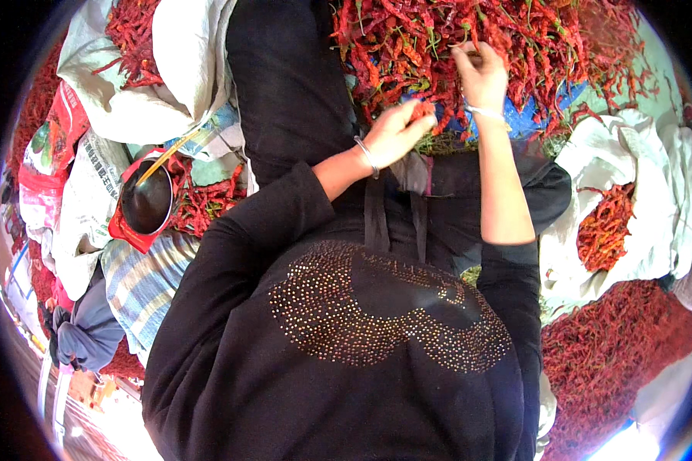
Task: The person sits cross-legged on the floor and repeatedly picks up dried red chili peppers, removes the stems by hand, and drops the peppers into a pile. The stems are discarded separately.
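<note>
A dark, pale-rimmed bowl (pixel 148 203) sat at the left, with slim yellow sticks (pixel 160 160) across its edge and red material (pixel 123 231) around it. Below lay a blue, white and tan checked cloth (pixel 150 269); farther left were a printed white sack (pixel 84 200) and crumpled blue-grey fabric (pixel 92 338).

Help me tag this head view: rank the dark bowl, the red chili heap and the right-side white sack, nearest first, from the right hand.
1. Red chili heap: ahead, right by the right hand.
2. White sack: to the right, lower in view.
3. Dark bowl: far to the left.
</note>
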A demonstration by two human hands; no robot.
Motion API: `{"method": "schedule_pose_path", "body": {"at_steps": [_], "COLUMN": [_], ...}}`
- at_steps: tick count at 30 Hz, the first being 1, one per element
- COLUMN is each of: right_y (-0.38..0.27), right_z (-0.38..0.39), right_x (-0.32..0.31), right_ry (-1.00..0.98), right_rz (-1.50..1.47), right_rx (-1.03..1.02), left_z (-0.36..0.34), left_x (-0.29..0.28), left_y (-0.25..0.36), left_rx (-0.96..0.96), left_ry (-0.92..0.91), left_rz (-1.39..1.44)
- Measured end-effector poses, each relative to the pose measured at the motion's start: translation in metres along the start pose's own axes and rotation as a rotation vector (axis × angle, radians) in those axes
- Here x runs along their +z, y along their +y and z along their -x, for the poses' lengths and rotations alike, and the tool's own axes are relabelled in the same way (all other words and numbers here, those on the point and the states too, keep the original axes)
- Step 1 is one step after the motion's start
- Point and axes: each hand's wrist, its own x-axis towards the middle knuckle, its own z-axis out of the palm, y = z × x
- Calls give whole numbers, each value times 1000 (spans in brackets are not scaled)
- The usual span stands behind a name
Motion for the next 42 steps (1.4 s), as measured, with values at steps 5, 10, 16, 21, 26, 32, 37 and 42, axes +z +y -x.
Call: {"method": "schedule_pose_path", "body": {"at_steps": [5, 10, 16, 21, 26, 32, 37, 42], "right_y": [-39, -47, -37, 5, -8, -23, -33, -30], "right_z": [74, 161, 137, 105, 92, 114, 137, 151], "right_x": [-53, -54, -51, -13, -34, -66, -67, -54], "right_ry": [31, -152, -276, -483, -313, -137, -142, -154], "right_rz": [-505, -695, 376, 722, 286, -684, -959, -1108], "right_rx": [256, 491, -200, -454, -351, 431, 631, 620], "left_z": [8, 28, 44, 26, 17, 14, 10, 18], "left_x": [-3, 16, -5, -8, -11, -6, 1, 12], "left_y": [17, -7, -12, -8, -13, -7, 0, 3], "left_rx": [-98, -15, -261, -375, -372, -182, 4, -164], "left_ry": [-62, -343, -307, -168, -79, -33, -202, -319], "left_rz": [-71, 54, 456, 623, 654, 344, 82, 166]}}
